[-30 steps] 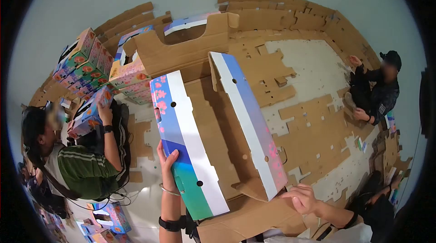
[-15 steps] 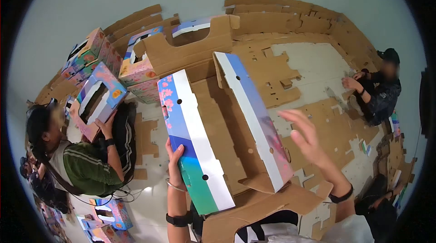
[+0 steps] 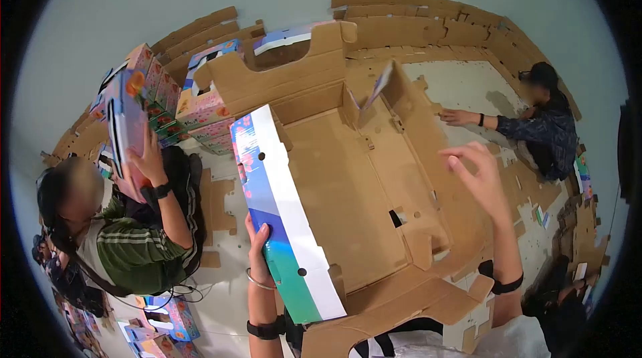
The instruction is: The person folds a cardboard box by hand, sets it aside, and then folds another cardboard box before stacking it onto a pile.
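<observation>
A large unfolded cardboard box (image 3: 348, 184) lies open in front of me, brown inside, printed blue, white and green outside. My left hand (image 3: 257, 251) grips its raised left wall (image 3: 281, 211) near the lower end and holds it upright. The right wall (image 3: 414, 150) has dropped outward and lies nearly flat. My right hand (image 3: 478, 177) hovers above that wall with fingers spread, touching nothing.
A person in a green striped top (image 3: 127, 244) sits at the left holding a printed box (image 3: 127, 130) up. Stacked printed boxes (image 3: 200, 104) stand behind. Another person in dark clothes (image 3: 542, 124) sits at the right. Cardboard scraps (image 3: 468, 30) cover the floor.
The box's right wall has swung outward from upright to nearly flat. My right hand moved right and away from it. The person at the left lifted their box higher.
</observation>
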`<state>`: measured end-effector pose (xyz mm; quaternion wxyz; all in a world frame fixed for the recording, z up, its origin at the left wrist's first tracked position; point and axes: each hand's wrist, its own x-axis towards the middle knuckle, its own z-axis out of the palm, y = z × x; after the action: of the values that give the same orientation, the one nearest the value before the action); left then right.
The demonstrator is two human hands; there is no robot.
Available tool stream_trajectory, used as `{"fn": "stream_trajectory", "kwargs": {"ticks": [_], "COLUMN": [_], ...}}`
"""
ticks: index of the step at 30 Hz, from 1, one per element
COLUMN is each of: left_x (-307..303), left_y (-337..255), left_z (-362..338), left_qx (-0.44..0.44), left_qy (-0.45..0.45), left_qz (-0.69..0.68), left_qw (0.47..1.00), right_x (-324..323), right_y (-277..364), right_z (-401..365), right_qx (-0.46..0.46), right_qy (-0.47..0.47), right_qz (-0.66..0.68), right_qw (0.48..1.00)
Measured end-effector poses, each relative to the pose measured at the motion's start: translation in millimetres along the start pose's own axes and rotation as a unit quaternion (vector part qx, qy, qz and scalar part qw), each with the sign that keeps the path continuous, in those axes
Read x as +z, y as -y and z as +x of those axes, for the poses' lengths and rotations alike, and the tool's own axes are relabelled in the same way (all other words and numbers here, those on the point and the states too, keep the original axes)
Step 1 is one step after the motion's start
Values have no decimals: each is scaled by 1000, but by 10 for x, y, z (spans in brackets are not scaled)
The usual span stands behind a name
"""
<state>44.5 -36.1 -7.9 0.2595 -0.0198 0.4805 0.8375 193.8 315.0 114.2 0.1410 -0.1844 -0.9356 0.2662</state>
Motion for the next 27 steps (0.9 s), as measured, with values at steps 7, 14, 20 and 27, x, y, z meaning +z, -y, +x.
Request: {"fn": "stream_trajectory", "kwargs": {"ticks": [7,14,20,27], "left_x": [-145,-237,-217,345], "left_y": [47,-27,-366,-669], "left_z": [99,133,-86,-799], "left_qx": [-9,-14,158,248], "left_qy": [0,24,25,290], "left_qz": [23,49,313,657], "left_qw": [1000,998,936,650], "right_x": [707,868,909,1045], "right_y": [-1215,-1054,-599,-665], "right_z": [-526,-1030,-1421,-1584], "right_qx": [126,284,376,362], "right_qy": [4,59,26,-8], "right_qz": [99,477,528,575], "right_qw": [987,830,761,734]}}
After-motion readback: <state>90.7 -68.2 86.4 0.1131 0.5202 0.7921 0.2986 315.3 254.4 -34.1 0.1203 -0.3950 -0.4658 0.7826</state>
